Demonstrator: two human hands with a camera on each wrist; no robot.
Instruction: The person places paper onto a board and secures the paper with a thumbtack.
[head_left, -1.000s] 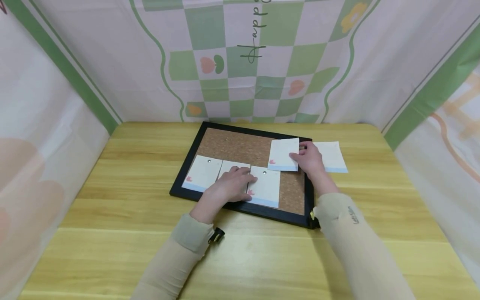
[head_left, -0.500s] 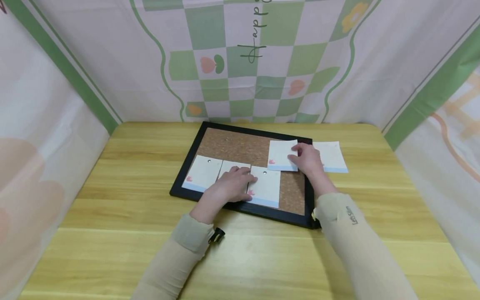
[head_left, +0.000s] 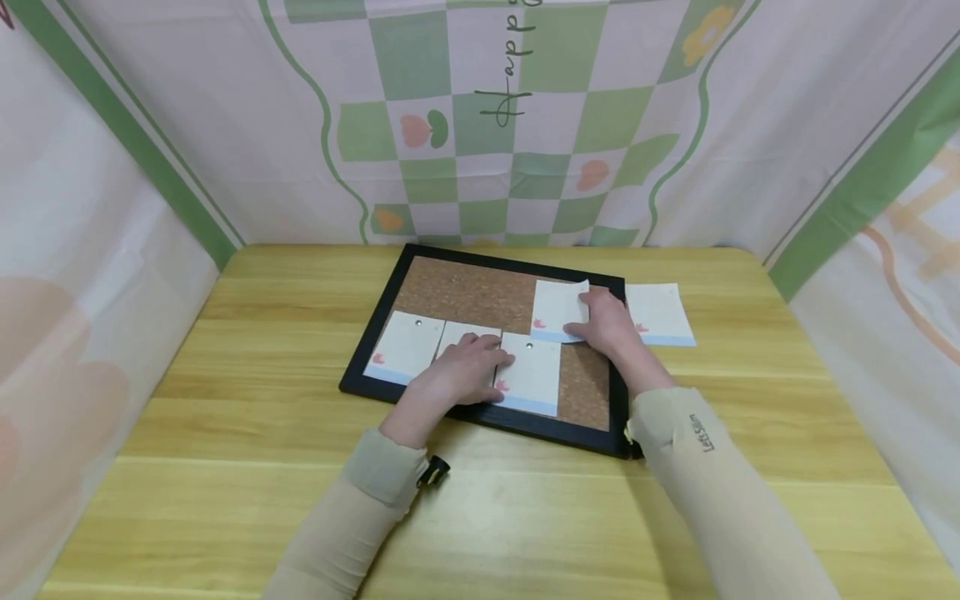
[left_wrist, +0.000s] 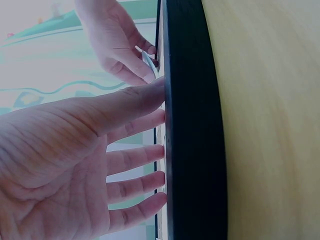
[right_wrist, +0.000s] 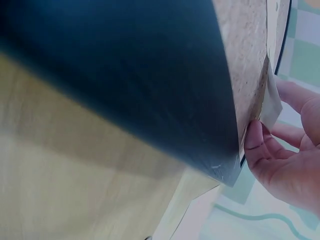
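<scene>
A black-framed corkboard (head_left: 468,287) lies on the table, turned slightly. Along its near edge sit three white note cards in a row, each with a blue bottom strip. Metal pins show on the left card (head_left: 405,343) and the right card (head_left: 534,375). Fingers spread, my left hand (head_left: 467,367) rests on the middle card (head_left: 463,332) and hides most of it. In my right hand (head_left: 611,323), thumb and fingers pinch the right edge of another card (head_left: 557,308) over the board's far right part. In the right wrist view, this card (right_wrist: 271,102) bends up from the cork.
One more matching card (head_left: 660,312) lies on the wooden table (head_left: 225,467) just right of the board. Small shiny dots (head_left: 455,278) show on the upper left cork. Patterned curtains (head_left: 487,183) hang behind and on both sides.
My right hand has moved slightly left with the pinched card, whose right edge is now bent up. More of the card on the table shows. The left hand has stayed in place.
</scene>
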